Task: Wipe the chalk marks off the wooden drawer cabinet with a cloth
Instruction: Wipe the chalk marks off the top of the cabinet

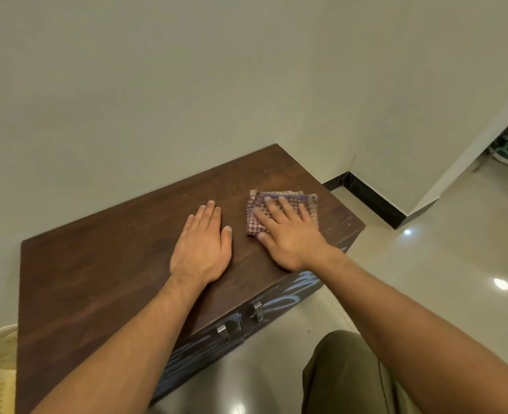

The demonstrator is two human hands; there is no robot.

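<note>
In the head view, the right grip [291,237] pressed flat, fingers straight, on the folded cloth [308,203] near the right end of the top of the wooden drawer cabinet [97,264]. The left grip [200,243] lay flat beside it, holding nothing. The chalk marks [288,297] were on the drawer fronts below, where an unpinched cloth would likely slip from the palm.
</note>
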